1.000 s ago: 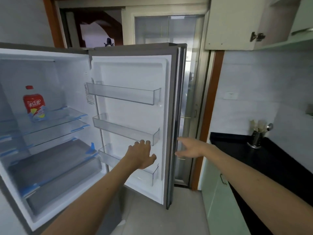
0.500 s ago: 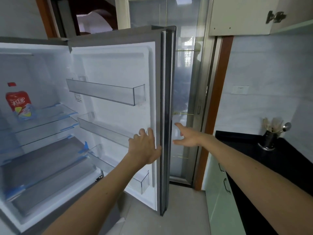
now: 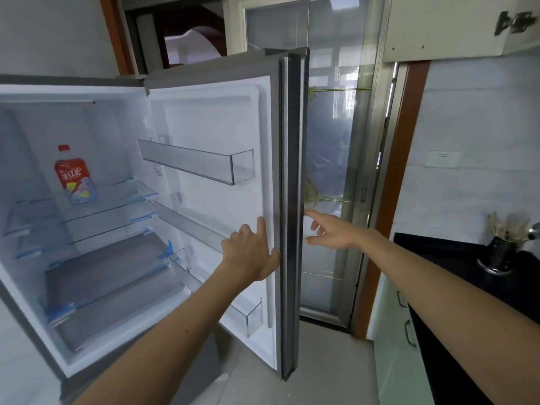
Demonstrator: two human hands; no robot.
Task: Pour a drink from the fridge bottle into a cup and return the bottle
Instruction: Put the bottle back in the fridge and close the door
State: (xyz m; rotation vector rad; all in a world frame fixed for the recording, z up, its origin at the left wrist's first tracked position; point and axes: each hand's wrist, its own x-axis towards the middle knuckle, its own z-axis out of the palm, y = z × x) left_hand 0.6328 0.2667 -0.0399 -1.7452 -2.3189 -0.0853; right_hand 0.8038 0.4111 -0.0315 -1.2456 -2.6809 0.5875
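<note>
Red-capped, red-labelled bottle point(image 3: 75, 176) stands on shelf point(image 3: 119, 192); left hand point(image 3: 251, 254), right hand point(image 3: 331, 232): fingers loose, gripping nothing.

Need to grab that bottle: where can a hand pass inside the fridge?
The glass shelf is bare between the bottle and the door bins: open path. Crowded only at the door edge, by the left hand and right hand.

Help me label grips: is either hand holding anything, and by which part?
Nothing is gripped. The left hand presses the fridge door inside its free edge; the right hand touches that edge's outer side. The bottle sits untouched.
</note>
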